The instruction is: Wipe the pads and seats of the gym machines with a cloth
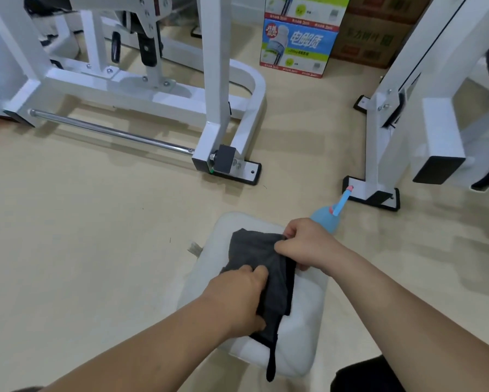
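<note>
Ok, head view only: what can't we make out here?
1. Spray bottle: head view, lower body hidden behind the right hand; fill level unknown.
2. Seat pad: head view, middle covered by the cloth and the left hand; cannot tell if it is wiped.
3. Right-side machine: head view, cut off by the top and right edges.
4. Brown cartons: head view, print too blurred to read.

Left forearm point(152, 343) and right forearm point(393, 292) bare along the whole visible length, left hand point(237, 295) and right hand point(305, 244) bare, black matte garment point(362, 377) at lower right edge, type unclear
</note>
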`<state>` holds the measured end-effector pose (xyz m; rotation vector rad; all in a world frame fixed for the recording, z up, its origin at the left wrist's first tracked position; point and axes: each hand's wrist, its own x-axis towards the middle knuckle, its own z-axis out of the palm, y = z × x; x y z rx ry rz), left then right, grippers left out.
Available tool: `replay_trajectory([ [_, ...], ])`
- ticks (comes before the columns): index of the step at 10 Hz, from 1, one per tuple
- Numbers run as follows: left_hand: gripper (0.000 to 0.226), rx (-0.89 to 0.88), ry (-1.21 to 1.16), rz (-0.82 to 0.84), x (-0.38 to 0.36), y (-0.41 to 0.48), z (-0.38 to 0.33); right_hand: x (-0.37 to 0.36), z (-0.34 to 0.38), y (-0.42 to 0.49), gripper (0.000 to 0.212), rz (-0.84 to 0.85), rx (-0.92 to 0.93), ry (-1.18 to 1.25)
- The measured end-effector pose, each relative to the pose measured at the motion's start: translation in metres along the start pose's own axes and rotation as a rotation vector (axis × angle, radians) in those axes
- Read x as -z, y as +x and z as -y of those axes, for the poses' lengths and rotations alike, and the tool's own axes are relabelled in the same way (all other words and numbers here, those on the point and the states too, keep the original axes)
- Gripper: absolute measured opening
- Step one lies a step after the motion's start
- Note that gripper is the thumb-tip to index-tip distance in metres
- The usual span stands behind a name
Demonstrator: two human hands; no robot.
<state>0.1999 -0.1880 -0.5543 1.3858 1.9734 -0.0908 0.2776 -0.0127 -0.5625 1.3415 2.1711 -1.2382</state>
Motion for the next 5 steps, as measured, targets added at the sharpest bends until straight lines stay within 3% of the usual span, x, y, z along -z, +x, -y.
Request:
replay_trajectory([
  [2, 0.055, 0.027, -0.034, -0.148, 0.014, 0.014, 0.029, -0.002, -0.005, 0.004, 0.014, 0.046, -0.059, -0.071],
  [3, 0.060, 0.039, -0.107, -0.066, 0.012, 0.020, 0.036, -0.005, -0.001, 0.004, 0.015, 0.026, -0.066, -0.051],
  [4, 0.047, 0.011, -0.072, -0.071, 0.027, 0.022, 0.034, 0.007, 0.004, -0.001, 0.025, -0.019, -0.048, -0.161],
  [5, 0.023, -0.032, -0.246, -0.318, 0.052, 0.014, 0.036, 0.023, 0.022, -0.013, 0.026, -0.189, 0.106, -0.075],
])
